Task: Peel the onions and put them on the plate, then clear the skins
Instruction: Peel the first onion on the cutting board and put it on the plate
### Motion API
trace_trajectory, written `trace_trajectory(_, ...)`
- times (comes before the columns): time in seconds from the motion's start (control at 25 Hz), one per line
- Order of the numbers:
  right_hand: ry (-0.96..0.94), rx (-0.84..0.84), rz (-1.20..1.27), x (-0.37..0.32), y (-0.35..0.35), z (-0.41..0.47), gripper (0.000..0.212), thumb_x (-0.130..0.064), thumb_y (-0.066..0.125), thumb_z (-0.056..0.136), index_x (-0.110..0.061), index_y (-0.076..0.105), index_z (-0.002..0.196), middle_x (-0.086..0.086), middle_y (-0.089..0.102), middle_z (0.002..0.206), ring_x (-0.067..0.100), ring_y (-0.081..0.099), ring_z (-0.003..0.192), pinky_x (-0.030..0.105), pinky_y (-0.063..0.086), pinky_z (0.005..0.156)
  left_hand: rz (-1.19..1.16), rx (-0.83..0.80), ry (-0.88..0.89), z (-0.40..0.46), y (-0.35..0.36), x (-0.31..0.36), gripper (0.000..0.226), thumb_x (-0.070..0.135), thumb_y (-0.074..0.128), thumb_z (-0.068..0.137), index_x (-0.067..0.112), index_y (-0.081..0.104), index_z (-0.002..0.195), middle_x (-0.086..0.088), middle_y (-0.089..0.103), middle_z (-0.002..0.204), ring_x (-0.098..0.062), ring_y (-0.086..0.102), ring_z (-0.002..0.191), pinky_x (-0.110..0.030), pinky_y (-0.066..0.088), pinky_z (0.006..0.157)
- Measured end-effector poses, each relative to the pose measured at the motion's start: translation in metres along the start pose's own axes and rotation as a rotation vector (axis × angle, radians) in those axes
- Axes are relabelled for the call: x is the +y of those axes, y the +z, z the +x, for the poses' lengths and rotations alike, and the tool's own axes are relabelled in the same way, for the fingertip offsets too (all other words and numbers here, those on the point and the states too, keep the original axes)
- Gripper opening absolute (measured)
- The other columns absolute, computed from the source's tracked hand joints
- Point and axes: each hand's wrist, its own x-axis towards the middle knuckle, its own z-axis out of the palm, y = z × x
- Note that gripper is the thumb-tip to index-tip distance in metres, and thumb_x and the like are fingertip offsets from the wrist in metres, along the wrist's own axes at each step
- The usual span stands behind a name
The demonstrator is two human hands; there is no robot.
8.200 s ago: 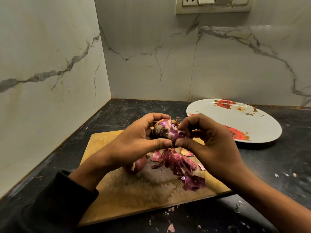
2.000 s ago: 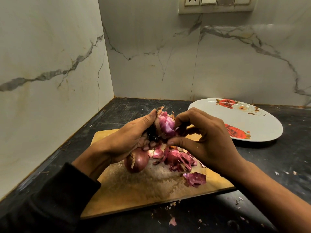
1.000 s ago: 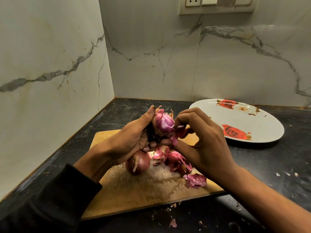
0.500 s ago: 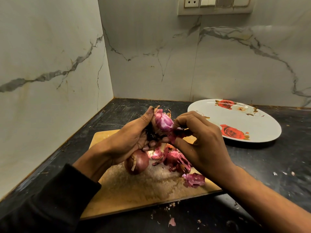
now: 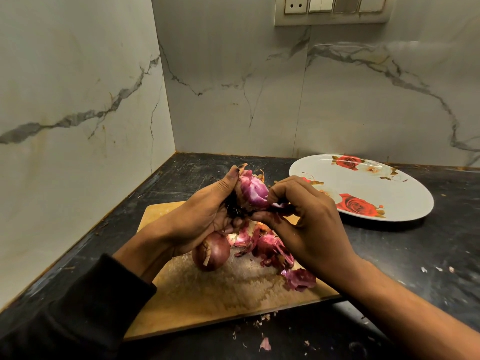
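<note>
The left hand (image 5: 205, 216) is cradling a half-peeled onion (image 5: 253, 192) above the wooden cutting board (image 5: 197, 297), its fingers curling round the bulb from the nine o'clock side with the thumb reaching up over the top. The right hand (image 5: 309, 219) is coming in from three o'clock, and its thumb and fingers are pinching a strip of purple skin at the lower edge of that onion (the exact fingertip contact is partly hiding behind the knuckles). The glossy purple flesh is showing on the upper side, while dark roots are sticking out against the left palm.

Directly under the left hand, a second onion (image 5: 211, 252) is sitting on the board, its brown-red skin on. Just at its three o'clock, a pile of torn skins (image 5: 270, 249) is lying on the board, with one loose piece (image 5: 301, 279) near the board's right edge.

At two o'clock from the hands, a white plate (image 5: 400, 206) with red roses is resting on the dark table (image 5: 415, 255), apart from the board and carrying no onion. Small flakes of skin (image 5: 265, 344) are lying on the table just past the board's near edge.
</note>
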Motion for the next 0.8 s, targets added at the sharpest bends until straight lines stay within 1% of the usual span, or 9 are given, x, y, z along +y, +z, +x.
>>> trace_trajectory(0.12,0.036,0.009,0.018,0.0,0.0,0.0,0.024,-0.011,0.081,0.081,-0.012,0.061,0.093,-0.004,0.058,0.091,0.008,0.053,0.08,0.022,0.048,0.066,0.041,0.069,-0.004,0.001,0.001,-0.001,0.052,0.058,0.041,0.088,0.024,0.079,0.098,-0.005,0.077,0.092,-0.006,0.069,0.073,-0.016,0.054,0.061)
trace_trajectory(0.16,0.057,0.015,0.032,-0.001,0.0,0.0,0.026,-0.009,0.081,0.08,-0.013,0.06,0.094,-0.005,0.057,0.091,0.008,0.054,0.082,0.026,0.049,0.067,0.052,0.088,0.005,0.002,0.002,-0.001,0.05,0.06,0.04,0.087,0.03,0.08,0.095,-0.005,0.076,0.094,-0.008,0.068,0.077,-0.018,0.054,0.064)
trace_trajectory(0.24,0.102,0.03,0.074,-0.004,0.0,0.001,0.03,-0.022,0.082,0.079,-0.017,0.058,0.096,-0.006,0.057,0.092,0.009,0.056,0.083,0.027,0.051,0.067,0.038,0.087,0.032,0.003,0.002,-0.001,0.046,0.059,0.041,0.089,0.034,0.079,0.096,-0.004,0.076,0.102,-0.017,0.069,0.094,-0.025,0.056,0.077)
trace_trajectory(0.28,0.126,0.042,0.089,-0.007,0.0,0.001,0.034,-0.033,0.081,0.078,-0.019,0.056,0.096,-0.006,0.057,0.092,0.01,0.057,0.083,0.025,0.051,0.067,0.028,0.065,0.048,0.002,0.003,-0.001,0.046,0.059,0.042,0.089,0.034,0.079,0.097,-0.003,0.076,0.106,-0.019,0.069,0.101,-0.027,0.056,0.082)
trace_trajectory(0.36,0.161,0.079,0.08,-0.01,0.002,0.002,0.038,-0.042,0.08,0.074,-0.022,0.055,0.095,-0.005,0.058,0.09,0.01,0.058,0.08,0.024,0.052,0.064,0.078,0.077,0.06,0.002,0.004,-0.001,0.051,0.06,0.044,0.087,0.026,0.077,0.104,-0.011,0.073,0.109,-0.024,0.068,0.102,-0.029,0.056,0.084)
trace_trajectory(0.44,0.149,0.103,0.06,-0.01,0.002,0.003,0.036,-0.036,0.082,0.075,-0.023,0.054,0.093,-0.006,0.058,0.088,0.008,0.058,0.078,0.022,0.051,0.063,0.168,0.134,0.049,0.003,0.002,-0.002,0.064,0.062,0.044,0.088,0.009,0.064,0.118,-0.027,0.064,0.111,-0.031,0.058,0.095,-0.036,0.051,0.082)
trace_trajectory(0.48,0.135,0.104,0.054,-0.009,0.002,0.002,0.035,-0.033,0.084,0.075,-0.024,0.055,0.092,-0.007,0.058,0.086,0.007,0.057,0.077,0.02,0.05,0.063,0.191,0.138,0.046,0.004,0.001,-0.003,0.068,0.061,0.042,0.088,0.004,0.059,0.121,-0.028,0.061,0.109,-0.03,0.056,0.092,-0.035,0.051,0.08)
trace_trajectory(0.68,0.074,0.097,0.005,-0.007,0.004,0.0,0.023,-0.018,0.084,0.079,-0.015,0.062,0.086,-0.007,0.059,0.083,0.005,0.055,0.075,0.023,0.048,0.062,0.165,0.088,0.038,0.003,0.002,-0.002,0.068,0.061,0.041,0.091,0.003,0.057,0.121,-0.01,0.068,0.095,-0.018,0.058,0.078,-0.027,0.052,0.07)
trace_trajectory(0.8,0.068,0.115,-0.023,-0.007,0.004,-0.001,0.018,-0.018,0.081,0.083,-0.011,0.066,0.09,-0.005,0.06,0.085,0.006,0.056,0.076,0.024,0.049,0.064,0.127,0.101,0.024,0.005,0.001,-0.003,0.066,0.06,0.044,0.087,0.005,0.06,0.12,-0.011,0.068,0.096,-0.024,0.057,0.084,-0.036,0.049,0.079)
